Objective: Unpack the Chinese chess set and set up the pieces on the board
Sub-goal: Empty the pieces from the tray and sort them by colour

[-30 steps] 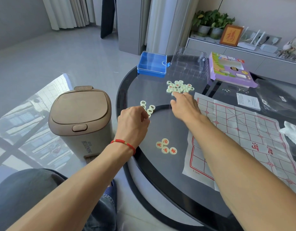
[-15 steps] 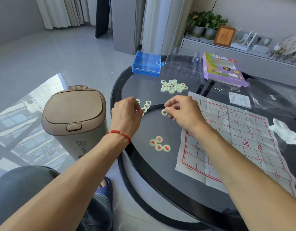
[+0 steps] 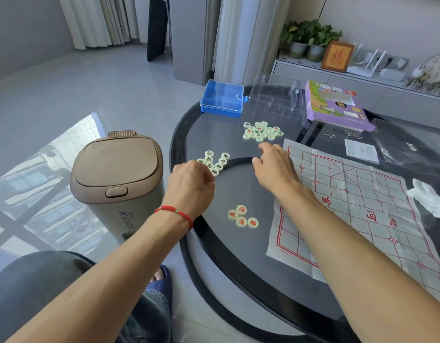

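pieces: pale cream round discs, red or dark characters on top | main heap (image 3: 262, 131) on glass table (image 3: 238, 256) beyond the board | dark-marked group (image 3: 215, 162) by left hand | four red ones (image 3: 243, 218) near table edge | board (image 3: 357, 209): creased white sheet, red grid, flat at right | left hand (image 3: 191, 188): fingers curled, cannot tell whether it holds a piece | right hand (image 3: 276, 169): loosely curled above glass, holding nothing visible

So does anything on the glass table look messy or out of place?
Nothing is damaged. The white crumpled tissue lies on the paper chess board's far edge, and no round pale chess pieces sit on the board yet.
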Demonstrator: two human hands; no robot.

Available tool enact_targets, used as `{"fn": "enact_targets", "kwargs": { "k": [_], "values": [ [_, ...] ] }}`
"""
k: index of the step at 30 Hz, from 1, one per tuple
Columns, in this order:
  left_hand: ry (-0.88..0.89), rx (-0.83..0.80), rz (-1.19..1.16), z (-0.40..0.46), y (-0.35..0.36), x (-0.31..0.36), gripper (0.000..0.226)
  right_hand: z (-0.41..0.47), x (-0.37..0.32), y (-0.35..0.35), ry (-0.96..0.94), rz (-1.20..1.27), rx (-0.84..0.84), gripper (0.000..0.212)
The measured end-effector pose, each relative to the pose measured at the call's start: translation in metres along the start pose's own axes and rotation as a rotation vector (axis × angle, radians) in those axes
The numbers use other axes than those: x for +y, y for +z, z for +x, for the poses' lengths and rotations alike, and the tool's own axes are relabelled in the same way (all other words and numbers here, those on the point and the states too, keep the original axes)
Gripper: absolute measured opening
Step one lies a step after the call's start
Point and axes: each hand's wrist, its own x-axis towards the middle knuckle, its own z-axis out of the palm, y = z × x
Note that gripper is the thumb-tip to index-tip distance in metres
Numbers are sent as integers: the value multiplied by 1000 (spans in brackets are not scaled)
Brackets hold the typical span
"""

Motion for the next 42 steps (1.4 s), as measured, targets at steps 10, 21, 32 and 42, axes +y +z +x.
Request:
{"fn": "enact_targets", "kwargs": {
  "k": [10, 21, 32, 42],
  "values": [
    [-56, 121, -3, 19, 7, -10, 9, 40, 0, 5, 46, -32, -82, 41],
    [-83, 172, -19, 24, 10, -9, 15, -12, 12, -10, -90, 249, 29, 3],
    [-93, -127, -478, -6, 3, 14, 19, -44, -19, -21, -129, 652, -287, 5],
    [79, -164, -57, -12, 2, 11, 13, 13, -11, 9, -8, 31, -36, 51]
  ]
}}
